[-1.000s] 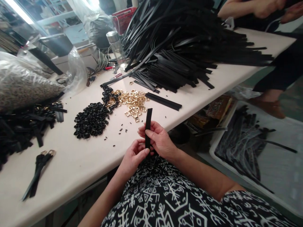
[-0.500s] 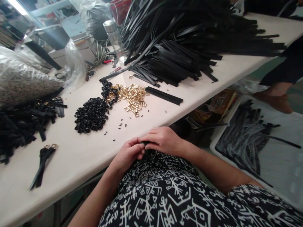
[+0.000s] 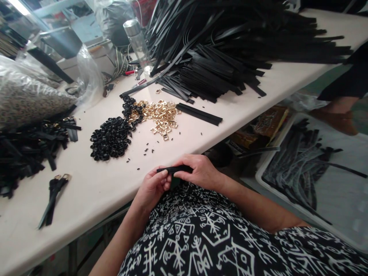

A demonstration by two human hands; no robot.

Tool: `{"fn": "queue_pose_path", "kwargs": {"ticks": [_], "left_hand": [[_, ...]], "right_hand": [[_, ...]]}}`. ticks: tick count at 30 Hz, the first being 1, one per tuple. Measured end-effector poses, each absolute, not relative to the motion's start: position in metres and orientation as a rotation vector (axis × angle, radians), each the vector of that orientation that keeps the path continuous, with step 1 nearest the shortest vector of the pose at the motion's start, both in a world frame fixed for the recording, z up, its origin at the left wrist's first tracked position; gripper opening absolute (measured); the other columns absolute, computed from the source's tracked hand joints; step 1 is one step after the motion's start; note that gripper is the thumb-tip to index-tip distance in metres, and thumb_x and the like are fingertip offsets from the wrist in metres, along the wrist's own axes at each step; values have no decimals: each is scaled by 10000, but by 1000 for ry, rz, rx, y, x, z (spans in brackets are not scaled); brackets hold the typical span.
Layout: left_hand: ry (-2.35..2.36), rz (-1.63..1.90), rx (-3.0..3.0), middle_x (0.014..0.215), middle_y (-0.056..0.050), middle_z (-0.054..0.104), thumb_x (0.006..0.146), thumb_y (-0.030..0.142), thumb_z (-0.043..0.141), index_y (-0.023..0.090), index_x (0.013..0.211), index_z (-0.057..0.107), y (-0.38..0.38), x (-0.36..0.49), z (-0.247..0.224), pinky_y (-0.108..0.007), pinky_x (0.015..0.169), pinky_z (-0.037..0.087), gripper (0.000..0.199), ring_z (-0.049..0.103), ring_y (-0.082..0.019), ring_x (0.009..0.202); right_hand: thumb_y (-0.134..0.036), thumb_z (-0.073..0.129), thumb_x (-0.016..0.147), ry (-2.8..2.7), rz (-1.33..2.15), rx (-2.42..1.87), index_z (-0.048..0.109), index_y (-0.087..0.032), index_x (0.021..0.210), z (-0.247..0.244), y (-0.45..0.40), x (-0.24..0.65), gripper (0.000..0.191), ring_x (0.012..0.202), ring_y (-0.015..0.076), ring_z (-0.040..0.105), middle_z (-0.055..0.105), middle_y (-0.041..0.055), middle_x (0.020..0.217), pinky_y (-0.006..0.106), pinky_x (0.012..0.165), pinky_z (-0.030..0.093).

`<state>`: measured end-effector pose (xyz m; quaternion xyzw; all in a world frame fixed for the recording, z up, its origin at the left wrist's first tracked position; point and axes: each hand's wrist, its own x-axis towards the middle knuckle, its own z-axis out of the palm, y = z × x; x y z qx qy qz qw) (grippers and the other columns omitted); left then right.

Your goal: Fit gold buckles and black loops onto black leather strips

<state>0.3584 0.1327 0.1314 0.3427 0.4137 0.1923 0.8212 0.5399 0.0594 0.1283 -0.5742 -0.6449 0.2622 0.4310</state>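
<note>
Between my two hands, just off the table's front edge, is a short black strap (image 3: 175, 169). My left hand (image 3: 154, 183) pinches its left end between thumb and fingers. Around its right part close the fingers of my right hand (image 3: 198, 168), which hide that end. Beyond them on the table lie a heap of small black loops (image 3: 109, 140) and a pile of gold square buckles (image 3: 163, 115). Two longer black straps (image 3: 199, 114) rest side by side to the right of the buckles.
A large stack of black straps (image 3: 207, 73) covers the back of the table (image 3: 115, 195). Buckled straps (image 3: 54, 195) and a dark strap heap (image 3: 23, 157) are at left. A glass bottle (image 3: 139, 48) stands behind. At right, a floor bin (image 3: 330, 184) holds strips; a person's foot (image 3: 336, 119) is near.
The black strap, mostly hidden by my fingers before, now shows stretched between my hands. My right hand's fingers have lifted away from my left fingertips, and the view has shifted slightly.
</note>
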Motion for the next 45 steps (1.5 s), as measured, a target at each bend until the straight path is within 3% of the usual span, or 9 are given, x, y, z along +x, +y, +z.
{"fn": "queue_pose_path", "kwargs": {"ticks": [12, 14, 17, 21, 27, 31, 35, 41, 45], "left_hand": [[863, 373, 756, 597, 34, 539, 732, 323, 781, 134, 786, 620, 129, 358, 127, -149, 448, 359, 254, 431, -42, 468], [905, 436, 977, 655, 19, 592, 763, 314, 760, 163, 857, 652, 129, 357, 130, -177, 521, 421, 208, 498, -74, 537], [961, 574, 1488, 909, -29, 687, 775, 265, 753, 240, 1000, 719, 132, 356, 134, -257, 759, 505, 229, 625, -159, 824], [886, 631, 1938, 1094, -58, 684, 829, 244, 691, 295, 945, 779, 140, 356, 137, -345, 939, 473, 154, 624, -228, 1020], [682, 802, 2253, 881, -52, 708, 774, 257, 744, 275, 778, 747, 141, 343, 142, -367, 882, 472, 19, 617, -243, 916], [830, 748, 2024, 759, -53, 662, 780, 473, 699, 212, 743, 654, 139, 334, 139, -333, 695, 480, 267, 597, -215, 711], [1099, 575, 1690, 713, -7, 646, 849, 437, 639, 189, 869, 639, 145, 340, 132, -277, 622, 461, 249, 577, -157, 619], [978, 507, 1362, 597, 5, 609, 855, 442, 620, 166, 696, 613, 148, 357, 132, -243, 603, 445, 318, 536, -122, 568], [963, 511, 1333, 554, 16, 583, 837, 434, 645, 160, 691, 614, 152, 362, 133, -234, 582, 425, 312, 511, -110, 533]], "right_hand": [[-197, 662, 890, -1612, 687, -1386, 714, -189, 893, 125, 62, 538, 53, 784, 138, 639, 707, 13, 841, 233, 730, 461], [-180, 665, 883, -1618, 660, -1409, 714, -184, 871, 125, 62, 537, 51, 761, 136, 633, 706, 12, 818, 229, 713, 451], [-151, 676, 860, -1632, 608, -1460, 704, -171, 852, 123, 62, 536, 35, 733, 136, 621, 698, 13, 798, 229, 689, 436], [-145, 678, 843, -1608, 591, -1501, 692, -168, 851, 121, 64, 533, 28, 747, 143, 625, 700, 18, 816, 235, 699, 439], [-149, 689, 840, -1530, 622, -1563, 685, -166, 844, 119, 65, 538, 18, 744, 142, 620, 687, 10, 799, 236, 687, 436], [-182, 690, 857, -1556, 571, -1524, 677, -169, 863, 120, 63, 542, 20, 753, 145, 619, 678, 14, 806, 243, 698, 439], [-196, 680, 869, -1617, 541, -1468, 664, -170, 846, 121, 63, 538, 38, 716, 146, 607, 654, 10, 770, 247, 662, 430], [-183, 659, 880, -1656, 453, -1426, 640, -199, 1101, 118, 69, 533, 222, 855, 175, 642, 677, 33, 951, 265, 745, 476], [-239, 621, 930, -1685, 323, -1388, 649, -212, 1067, 115, 74, 531, 143, 823, 169, 646, 681, 29, 941, 264, 725, 474]]}}
